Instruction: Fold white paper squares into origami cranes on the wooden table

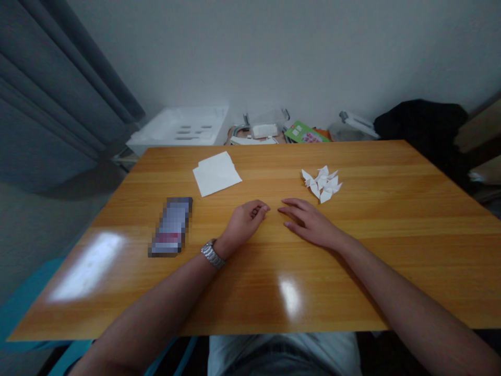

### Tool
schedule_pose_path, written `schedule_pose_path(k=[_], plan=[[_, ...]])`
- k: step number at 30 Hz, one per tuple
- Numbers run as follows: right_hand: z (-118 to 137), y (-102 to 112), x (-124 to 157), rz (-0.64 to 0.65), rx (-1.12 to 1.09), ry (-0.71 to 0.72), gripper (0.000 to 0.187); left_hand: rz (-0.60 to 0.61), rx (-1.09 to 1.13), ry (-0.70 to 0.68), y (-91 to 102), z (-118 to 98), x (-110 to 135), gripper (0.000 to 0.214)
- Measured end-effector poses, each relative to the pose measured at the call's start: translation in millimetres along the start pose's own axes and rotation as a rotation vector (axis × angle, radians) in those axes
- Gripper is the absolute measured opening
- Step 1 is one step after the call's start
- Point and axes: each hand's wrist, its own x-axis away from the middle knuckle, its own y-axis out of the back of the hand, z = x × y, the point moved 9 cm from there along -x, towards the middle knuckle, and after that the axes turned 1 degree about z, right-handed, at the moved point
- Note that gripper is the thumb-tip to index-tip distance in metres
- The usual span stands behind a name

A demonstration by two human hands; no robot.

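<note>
My left hand (243, 223) rests on the wooden table (352, 292) with its fingers curled loosely, holding nothing, and a steel wristwatch (213, 254) sits on that wrist. My right hand (307, 222) lies flat on the tabletop, fingers slightly spread, its fingertips close to the left hand's. Beyond the right hand lies a cluster of folded white paper pieces (322, 184), not touched. A small stack of white paper sheets (216, 174) lies ahead of my left hand. A smartphone (171, 226), pixelated in the picture, lies face up to the left of that hand.
A grey curtain (58, 89) hangs at the left. Behind the table's far edge stand a white plastic tray (178, 128), a green booklet (306, 132) and assorted clutter. A dark cloth heap (420, 125) lies at the back right. A blue chair (27, 297) shows at the lower left.
</note>
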Motion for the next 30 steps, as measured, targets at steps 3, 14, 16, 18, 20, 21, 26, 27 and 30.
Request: schedule_pose_path(k=[3, 14, 16, 18, 20, 21, 26, 27, 30], plan=[[-0.3, -1.1, -0.6, 0.004, -0.004, 0.009, 0.037, 0.019, -0.020, -0.023, -0.4, -5.3, -0.6, 0.026], [-3.4, -3.8, -0.4, -0.022, -0.038, 0.015, 0.037, 0.036, -0.464, -0.188, 42.6, -27.9, -15.3, 0.023], [-3.6, -4.1, -0.5, -0.023, -0.045, 0.018, 0.037, -0.014, -0.526, -0.187, 61.4, -23.6, -22.6, 0.022], [-3.2, -4.0, -0.7, -0.026, -0.052, 0.021, 0.037, -0.045, -0.586, -0.174, 79.4, -14.3, -30.9, 0.021], [-2.5, -3.4, -1.1, -0.030, -0.055, 0.022, 0.037, -0.057, -0.661, -0.163, 95.2, -2.2, -39.0, 0.018], [-2.1, -3.1, -1.4, -0.031, -0.055, 0.021, 0.037, -0.069, -0.698, -0.151, 103.1, 4.5, -42.6, 0.016], [-0.8, -2.7, -2.2, -0.021, -0.050, 0.019, 0.036, -0.027, -0.837, -0.069, 125.5, 38.1, -53.5, 0.023], [-0.8, -2.6, -2.3, -0.019, -0.050, 0.018, 0.036, -0.010, -0.843, -0.055, 127.1, 43.5, -54.2, 0.023], [-1.3, -2.1, -2.3, -0.022, -0.059, 0.013, 0.036, 0.040, -0.824, -0.010, 130.1, 57.5, -55.1, 0.024]])
